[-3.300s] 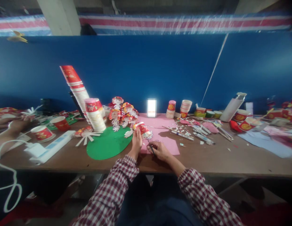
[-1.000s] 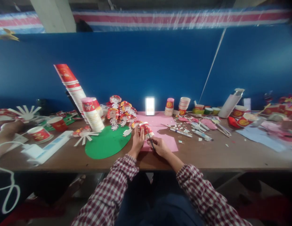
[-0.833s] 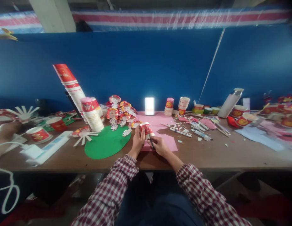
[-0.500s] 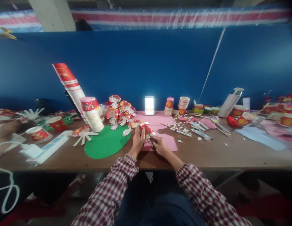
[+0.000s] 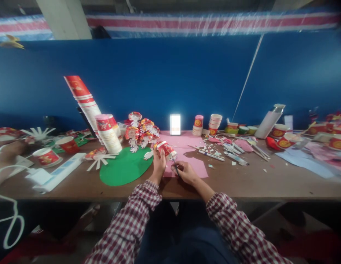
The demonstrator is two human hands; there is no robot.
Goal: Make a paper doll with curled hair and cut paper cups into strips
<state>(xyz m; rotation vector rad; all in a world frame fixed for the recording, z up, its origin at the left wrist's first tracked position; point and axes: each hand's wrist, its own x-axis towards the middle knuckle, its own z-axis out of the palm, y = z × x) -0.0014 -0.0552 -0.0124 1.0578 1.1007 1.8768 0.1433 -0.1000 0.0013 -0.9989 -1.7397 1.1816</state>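
My left hand (image 5: 158, 165) is closed round a red-and-white paper cup (image 5: 165, 148), which is tilted with its rim toward the right. In my right hand (image 5: 186, 171) a slim dark pen-like tool (image 5: 176, 168) is pinched, its upper tip near the cup's rim. The tool's exact kind is too small to tell. Both hands are over pink paper sheets (image 5: 196, 163) on the brown table. Left of my left hand lies a green oval sheet (image 5: 123, 168), with several cut-out paper figures (image 5: 133, 132) standing behind it.
A leaning stack of paper cups (image 5: 86, 101) and a shorter stack (image 5: 111, 137) rise at left. A power strip (image 5: 60, 174) lies nearby, close to another person's blurred hand (image 5: 8, 154). Pens, brushes and scraps (image 5: 214, 156), more cups (image 5: 214, 123) and a bottle (image 5: 269, 121) are at right.
The cup and my left hand have moved slightly left, and the cup has turned. My right hand with the dark tool is now a little apart from the cup's body.
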